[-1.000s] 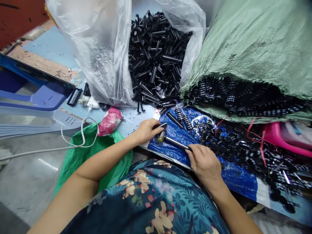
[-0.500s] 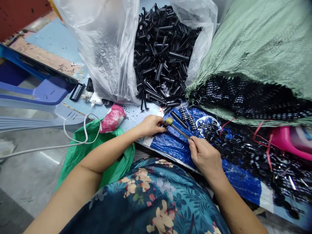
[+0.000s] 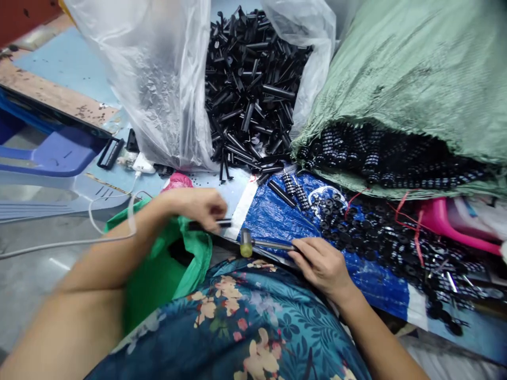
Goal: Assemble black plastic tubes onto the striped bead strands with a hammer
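My left hand (image 3: 200, 207) is closed on a dark rod-like part (image 3: 225, 224), smeared by motion, above the rim of the green bag (image 3: 194, 253). My right hand (image 3: 319, 264) grips the handle of a small mallet (image 3: 246, 245), whose head has a grey side and a yellowish end. The mallet lies level near the table's front edge, with its head just right of my left hand. Behind it, a black tube (image 3: 282, 193) and ridged black rollers (image 3: 297, 191) with white markings rest on the blue sheet (image 3: 273, 221).
A clear plastic bag (image 3: 158, 95) holds a heap of black parts (image 3: 253, 89). To the right, a green woven sack (image 3: 404, 79) spills more ridged rollers. Black discs (image 3: 356, 227) cover the sheet near a pink container (image 3: 439, 219). A white cable (image 3: 79, 244) crosses at left.
My left hand has moved left and toward me with the dark part, away from the blue sheet. The mallet has swung down toward the front edge in my right hand. The view has shifted slightly.
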Motion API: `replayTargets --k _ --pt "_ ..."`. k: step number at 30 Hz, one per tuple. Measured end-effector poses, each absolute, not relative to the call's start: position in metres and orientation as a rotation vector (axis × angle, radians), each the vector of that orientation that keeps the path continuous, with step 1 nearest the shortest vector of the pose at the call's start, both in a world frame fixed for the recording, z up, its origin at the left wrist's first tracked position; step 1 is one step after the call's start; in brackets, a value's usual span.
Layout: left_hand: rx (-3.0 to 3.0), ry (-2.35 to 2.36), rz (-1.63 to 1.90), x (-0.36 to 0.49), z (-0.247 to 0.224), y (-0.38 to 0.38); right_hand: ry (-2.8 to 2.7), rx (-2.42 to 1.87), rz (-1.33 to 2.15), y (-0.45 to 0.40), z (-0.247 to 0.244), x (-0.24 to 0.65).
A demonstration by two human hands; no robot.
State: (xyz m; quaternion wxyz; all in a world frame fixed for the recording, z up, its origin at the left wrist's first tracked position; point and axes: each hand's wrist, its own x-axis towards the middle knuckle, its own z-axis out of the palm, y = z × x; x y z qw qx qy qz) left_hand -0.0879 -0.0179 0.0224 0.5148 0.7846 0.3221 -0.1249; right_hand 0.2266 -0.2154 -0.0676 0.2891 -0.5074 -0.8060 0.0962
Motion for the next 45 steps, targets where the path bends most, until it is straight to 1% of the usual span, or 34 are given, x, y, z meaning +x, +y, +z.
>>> replayTargets --k 2,4,6,8,10,13,16,18,20,24,26,28,31,33,36,39,41,45 --pt "1.824 0.786 -0.364 -0.116 0.040 -0.015 -2.110 -1.435 0.251 -0.219 -0.069 0.235" --pt "1.936 0.825 -0.284 -0.116 0.043 -0.019 -2.101 -1.504 0.247 -0.216 -0.069 0.236" --pt "2.198 0.834 -0.094 -0.086 0.030 -0.028 -2.101 -1.519 0.272 -0.208 -0.066 0.234" --pt "2.517 0.833 0.099 -0.039 0.008 -0.036 -2.065 -1.502 0.312 -0.195 -0.061 0.235" --pt "2.781 0.788 0.146 0.008 -0.015 -0.037 -1.935 -1.531 0.315 -0.180 -0.054 0.245" --pt "3.007 0.661 0.126 0.048 -0.039 -0.028 -1.575 -1.709 0.100 -0.152 -0.043 0.279" --pt "3.088 0.571 0.245 0.053 -0.046 -0.022 -1.336 -1.907 -0.168 -0.118 -0.033 0.316" --pt "3.051 0.546 0.368 0.049 -0.044 -0.025 -1.357 -2.031 -0.222 -0.094 -0.028 0.333" --pt "2.885 0.578 0.487 0.044 -0.040 -0.034 -1.423 -2.154 -0.242 -0.072 -0.024 0.342" --pt "2.167 0.940 0.681 0.034 -0.037 -0.052 -1.463 -2.284 -0.228 -0.051 -0.023 0.356" --pt "1.721 1.072 0.731 0.031 -0.037 -0.057 -1.416 -2.276 -0.175 -0.050 -0.024 0.366" --pt "1.359 1.073 0.754 0.030 -0.037 -0.060 -1.360 -2.230 -0.102 -0.055 -0.025 0.376" --pt "1.066 1.024 0.763 0.033 -0.032 -0.063 -1.260 -2.108 0.052 -0.072 -0.025 0.382" --pt "0.973 1.001 0.767 0.034 -0.026 -0.064 -1.139 -1.961 0.199 -0.091 -0.027 0.375" --pt "0.911 0.979 0.788 0.032 -0.021 -0.066 -0.882 -1.626 0.442 -0.127 -0.033 0.348" --pt "0.925 0.975 0.774 0.031 -0.021 -0.069 -0.668 -1.293 0.779 -0.157 -0.037 0.311" --pt "0.946 0.952 0.746 0.034 -0.023 -0.074 -0.551 -1.178 0.950 -0.166 -0.037 0.289" --pt "1.031 0.897 0.673 0.045 -0.025 -0.085 -0.389 -1.098 1.186 -0.164 -0.029 0.261"
